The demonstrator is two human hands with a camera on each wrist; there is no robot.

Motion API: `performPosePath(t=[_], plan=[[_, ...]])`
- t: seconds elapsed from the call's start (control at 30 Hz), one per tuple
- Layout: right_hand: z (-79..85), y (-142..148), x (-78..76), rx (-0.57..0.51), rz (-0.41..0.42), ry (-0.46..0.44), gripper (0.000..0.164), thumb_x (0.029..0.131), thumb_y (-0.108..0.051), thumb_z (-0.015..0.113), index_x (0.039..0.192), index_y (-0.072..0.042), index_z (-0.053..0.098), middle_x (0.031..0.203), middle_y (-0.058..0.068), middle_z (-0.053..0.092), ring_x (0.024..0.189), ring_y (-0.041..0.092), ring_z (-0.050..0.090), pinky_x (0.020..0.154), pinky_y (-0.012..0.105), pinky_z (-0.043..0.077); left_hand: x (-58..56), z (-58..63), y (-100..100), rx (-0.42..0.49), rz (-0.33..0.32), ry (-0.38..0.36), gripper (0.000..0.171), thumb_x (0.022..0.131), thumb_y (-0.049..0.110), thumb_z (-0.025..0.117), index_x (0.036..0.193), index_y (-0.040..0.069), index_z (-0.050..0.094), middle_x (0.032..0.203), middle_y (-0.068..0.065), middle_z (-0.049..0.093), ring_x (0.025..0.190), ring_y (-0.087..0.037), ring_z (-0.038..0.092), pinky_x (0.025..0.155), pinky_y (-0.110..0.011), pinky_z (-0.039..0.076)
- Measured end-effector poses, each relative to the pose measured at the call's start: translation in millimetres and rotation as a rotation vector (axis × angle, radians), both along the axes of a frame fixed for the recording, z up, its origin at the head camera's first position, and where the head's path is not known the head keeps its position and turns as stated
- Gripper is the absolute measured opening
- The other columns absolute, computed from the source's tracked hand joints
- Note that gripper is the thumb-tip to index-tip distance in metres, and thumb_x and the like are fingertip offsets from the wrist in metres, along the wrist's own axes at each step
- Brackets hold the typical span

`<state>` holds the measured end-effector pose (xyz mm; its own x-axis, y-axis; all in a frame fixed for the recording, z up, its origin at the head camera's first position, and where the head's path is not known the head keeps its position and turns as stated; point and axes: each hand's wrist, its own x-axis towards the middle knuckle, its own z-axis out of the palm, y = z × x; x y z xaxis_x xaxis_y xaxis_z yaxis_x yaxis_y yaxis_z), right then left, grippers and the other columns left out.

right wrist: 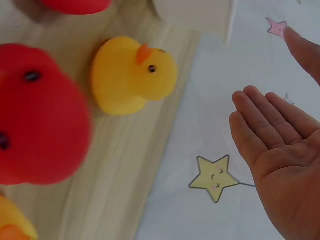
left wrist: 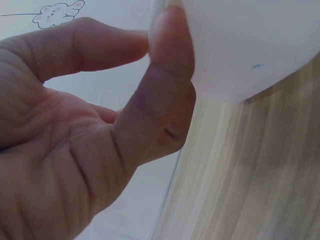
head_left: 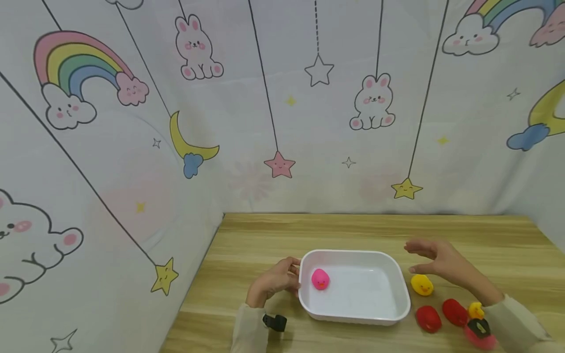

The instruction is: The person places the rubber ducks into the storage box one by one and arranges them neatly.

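A white rectangular tray [head_left: 355,316] stands on the wooden table with a pink rubber duck [head_left: 320,279] inside near its left end. My left hand [head_left: 277,280] holds the tray's left side, thumb and fingers bent at its wall; in the left wrist view the thumb [left wrist: 172,45] lies against the white plastic. To the right of the tray, my right hand [head_left: 446,264] hovers in the air, fingers extended and thumb apart, holding nothing. Just below it sits a yellow rubber duck [head_left: 422,285], which the right wrist view shows apart from the palm [right wrist: 290,165].
Two red rubber ducks [head_left: 428,318] [head_left: 455,312] lie right of the tray. Beside my right sleeve are a small yellow duck [head_left: 476,311] and a pink-red toy [head_left: 481,338] with a black part. A patterned white curtain [head_left: 309,122] hangs behind the table.
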<state>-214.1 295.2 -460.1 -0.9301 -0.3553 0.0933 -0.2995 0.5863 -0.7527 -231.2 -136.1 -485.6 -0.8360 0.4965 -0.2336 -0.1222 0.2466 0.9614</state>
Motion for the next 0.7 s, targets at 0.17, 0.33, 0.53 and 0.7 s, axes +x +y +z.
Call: performPosePath(t=[0.17,0.33,0.53,0.7], plan=[[-10.6,9,5.9,0.010,-0.024,-0.061,0.067,0.082,-0.019,0.084,0.135,0.010,0.054,0.130,0.029,0.061,0.120,0.051,0.056,0.094,0.055,0.055,0.0,-1.4,0,0.009,-0.003,0.009,0.062,0.075,-0.014,0.059,0.133,-0.014,0.040,0.107,-0.022,0.054,0.073,-0.020,0.059,0.063,-0.031,0.062],[-21.6,17,6.6,0.070,-0.027,-0.128,0.076,0.077,-0.017,0.086,0.137,0.012,0.051,0.131,0.030,0.060,0.123,0.052,0.053,0.097,0.061,0.051,0.4,-1.0,-1,0.017,-0.004,0.013,0.061,0.075,-0.015,0.059,0.133,-0.015,0.039,0.106,-0.023,0.054,0.072,-0.020,0.059,0.063,-0.032,0.062],[-35.4,22,7.0,0.182,-0.009,-0.134,0.081,0.065,-0.011,0.092,0.133,0.013,0.054,0.126,0.028,0.062,0.117,0.051,0.056,0.096,0.065,0.049,1.0,1.2,-1,0.013,-0.001,0.007,0.061,0.075,-0.016,0.059,0.133,-0.015,0.040,0.106,-0.022,0.054,0.074,-0.021,0.059,0.065,-0.032,0.062],[-44.5,20,5.4,0.307,-0.021,-0.134,0.075,0.061,-0.012,0.095,0.125,0.009,0.061,0.119,0.023,0.066,0.107,0.040,0.062,0.094,0.061,0.053,1.7,0.7,0,0.017,-0.004,-0.006,0.060,0.076,-0.016,0.059,0.133,-0.015,0.040,0.107,-0.022,0.054,0.077,-0.023,0.060,0.066,-0.032,0.063]])
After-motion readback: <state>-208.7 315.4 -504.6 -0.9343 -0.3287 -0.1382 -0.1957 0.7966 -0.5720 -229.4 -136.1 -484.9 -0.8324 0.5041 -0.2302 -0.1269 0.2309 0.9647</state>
